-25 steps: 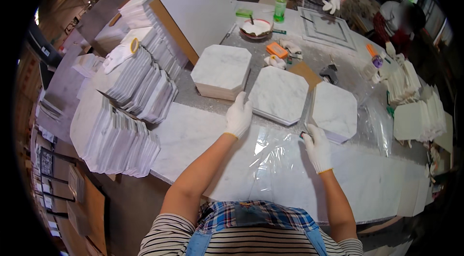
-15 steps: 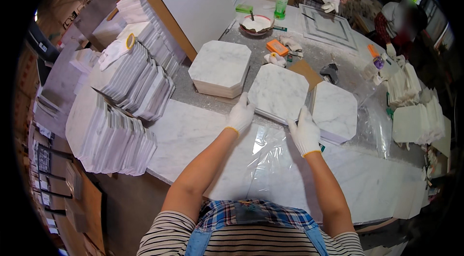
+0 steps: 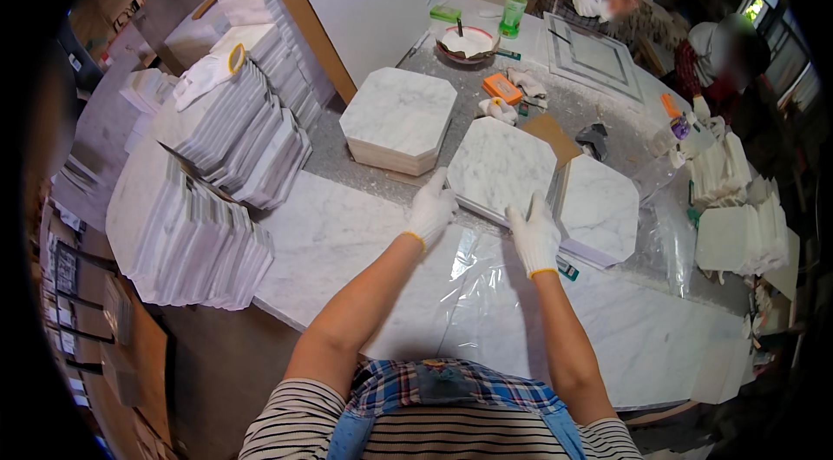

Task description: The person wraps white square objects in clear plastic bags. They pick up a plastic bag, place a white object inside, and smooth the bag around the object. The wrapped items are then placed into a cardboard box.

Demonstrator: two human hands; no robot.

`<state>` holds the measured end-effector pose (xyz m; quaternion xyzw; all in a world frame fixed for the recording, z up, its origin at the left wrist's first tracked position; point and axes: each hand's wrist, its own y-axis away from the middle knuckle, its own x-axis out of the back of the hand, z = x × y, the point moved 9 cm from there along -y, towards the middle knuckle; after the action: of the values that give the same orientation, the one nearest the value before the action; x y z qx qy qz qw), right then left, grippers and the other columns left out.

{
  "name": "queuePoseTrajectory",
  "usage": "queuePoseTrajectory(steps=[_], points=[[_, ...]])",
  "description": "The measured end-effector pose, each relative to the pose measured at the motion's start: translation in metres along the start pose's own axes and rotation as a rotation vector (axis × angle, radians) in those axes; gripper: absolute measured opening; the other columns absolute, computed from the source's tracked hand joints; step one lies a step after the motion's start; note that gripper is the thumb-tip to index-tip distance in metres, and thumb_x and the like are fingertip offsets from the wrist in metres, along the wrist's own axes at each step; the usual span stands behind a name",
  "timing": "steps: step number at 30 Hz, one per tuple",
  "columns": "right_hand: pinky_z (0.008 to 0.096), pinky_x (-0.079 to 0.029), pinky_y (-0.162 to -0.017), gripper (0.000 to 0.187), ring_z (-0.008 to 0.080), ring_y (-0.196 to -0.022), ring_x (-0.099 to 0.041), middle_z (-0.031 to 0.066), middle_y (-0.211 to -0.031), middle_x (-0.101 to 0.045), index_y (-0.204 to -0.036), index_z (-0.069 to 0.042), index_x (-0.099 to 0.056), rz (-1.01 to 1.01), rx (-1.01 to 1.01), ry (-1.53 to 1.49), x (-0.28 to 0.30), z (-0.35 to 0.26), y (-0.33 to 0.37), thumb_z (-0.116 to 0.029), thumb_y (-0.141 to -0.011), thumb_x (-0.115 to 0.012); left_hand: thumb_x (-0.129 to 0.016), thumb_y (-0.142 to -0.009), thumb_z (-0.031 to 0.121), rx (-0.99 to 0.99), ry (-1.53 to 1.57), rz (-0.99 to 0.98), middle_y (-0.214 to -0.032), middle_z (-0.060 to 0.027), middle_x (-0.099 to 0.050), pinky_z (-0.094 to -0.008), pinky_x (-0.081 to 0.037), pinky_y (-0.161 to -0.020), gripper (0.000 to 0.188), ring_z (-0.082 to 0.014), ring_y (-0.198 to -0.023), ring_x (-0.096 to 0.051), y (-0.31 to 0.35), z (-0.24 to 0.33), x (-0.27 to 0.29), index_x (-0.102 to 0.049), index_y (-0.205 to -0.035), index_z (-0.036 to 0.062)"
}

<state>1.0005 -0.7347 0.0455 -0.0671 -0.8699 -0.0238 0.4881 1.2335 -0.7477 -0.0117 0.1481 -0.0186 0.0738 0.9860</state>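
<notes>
An octagonal white marble tile (image 3: 501,167) with grey veins lies before me, on a low stack whose near edge shows in part. My left hand (image 3: 431,207), in a white glove with a yellow cuff, grips its left near corner. Gloved the same way, my right hand (image 3: 534,237) holds the near edge by the right corner, thumb raised beside the fingers. The undersides of both grips are hidden. To the left stands a taller stack of octagonal tiles (image 3: 398,121); close on the right is another octagonal stack (image 3: 599,208).
Rows of tiles on edge (image 3: 186,234) line the left side, with a glove (image 3: 208,87) on top. Clear plastic film (image 3: 473,286) covers part of the marble slab (image 3: 347,239). Farther back are a bowl (image 3: 467,43), a green bottle (image 3: 513,10) and an orange box (image 3: 501,88). Two co-workers stand beyond.
My right hand has shifted a little left along the tile's near edge. My left hand keeps its place at the corner. The whole view has turned slightly.
</notes>
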Motion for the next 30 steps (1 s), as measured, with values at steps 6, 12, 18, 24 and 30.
queuePoseTrajectory(steps=[6,12,18,24,30], points=[[0.0469,-0.047,-0.099,0.066,0.0424,-0.115,-0.062,0.0281,-0.127,-0.063,-0.137,0.001,-0.054,-0.031,-0.087,-0.024,0.010,0.002,-0.005,-0.045,-0.090,-0.058,-0.045,-0.097,0.004,0.043,0.171,-0.060,-0.077,-0.0042,-0.056,-0.0267,-0.043,-0.049,0.062,-0.0097,-0.057,-0.049,0.006,0.004,-0.007,-0.031,-0.157,0.0059],[0.0465,-0.048,-0.096,0.064,0.0432,-0.111,-0.063,0.0296,-0.116,-0.066,-0.130,0.003,-0.060,-0.007,-0.074,-0.080,0.016,0.000,-0.006,-0.048,-0.091,-0.057,-0.045,-0.097,0.004,0.102,0.214,-0.072,-0.079,-0.0053,-0.060,-0.0244,-0.044,-0.049,0.058,-0.0096,-0.056,-0.051,0.008,0.001,-0.007,-0.036,-0.155,0.0064],[0.0443,-0.048,-0.097,0.061,0.0424,-0.111,-0.063,0.0288,-0.116,-0.067,-0.124,0.004,-0.064,-0.014,-0.102,-0.185,0.012,0.004,-0.006,-0.047,-0.091,-0.059,-0.046,-0.097,0.005,0.116,0.233,-0.058,-0.081,-0.0071,-0.063,-0.0236,-0.044,-0.048,0.059,-0.0100,-0.056,-0.053,0.008,0.000,-0.006,-0.035,-0.155,0.0054],[0.0401,-0.047,-0.101,0.060,0.0371,-0.120,-0.062,0.0266,-0.126,-0.065,-0.124,0.005,-0.064,-0.058,-0.176,-0.359,0.000,0.023,-0.009,-0.044,-0.091,-0.063,-0.049,-0.097,0.006,0.140,0.292,-0.079,-0.082,-0.0080,-0.064,-0.0235,-0.045,-0.049,0.061,-0.0109,-0.058,-0.055,0.012,0.005,-0.005,-0.034,-0.155,0.0048],[0.0362,-0.047,-0.097,0.055,0.0321,-0.108,-0.065,0.0221,-0.115,-0.069,-0.120,0.009,-0.063,-0.008,-0.162,-0.508,0.005,0.030,-0.014,-0.037,-0.091,-0.067,-0.051,-0.097,0.008,0.106,0.357,-0.091,-0.083,-0.0082,-0.064,-0.0237,-0.047,-0.051,0.062,-0.0120,-0.059,-0.057,0.018,0.022,-0.006,-0.032,-0.156,0.0040]])
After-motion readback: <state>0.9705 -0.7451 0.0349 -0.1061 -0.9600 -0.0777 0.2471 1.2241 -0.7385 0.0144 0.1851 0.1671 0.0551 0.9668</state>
